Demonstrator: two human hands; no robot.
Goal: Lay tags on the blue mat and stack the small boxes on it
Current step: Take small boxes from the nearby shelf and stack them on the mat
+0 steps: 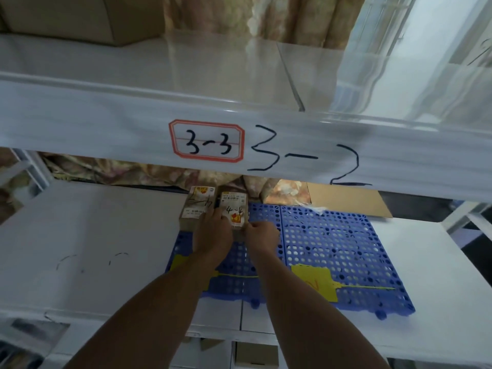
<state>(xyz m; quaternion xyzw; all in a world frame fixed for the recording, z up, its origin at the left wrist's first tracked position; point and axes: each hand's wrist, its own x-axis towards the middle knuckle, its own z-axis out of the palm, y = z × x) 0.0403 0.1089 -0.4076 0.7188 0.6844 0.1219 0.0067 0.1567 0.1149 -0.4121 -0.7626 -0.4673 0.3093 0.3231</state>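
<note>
Fingers of left hand (213, 237) and right hand (262, 235) clamped on right small box (234, 213), beside second box (198, 206), on blue mat (332, 246)

white metal shelving (80, 235), patterned curtain (266, 14) behind

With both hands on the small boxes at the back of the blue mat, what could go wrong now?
1. The two boxes stand at the far edge of the blue mat; a push from the left hand or right hand might slide them off.
2. The forearms cross the left yellow tag and could shift it.
</note>
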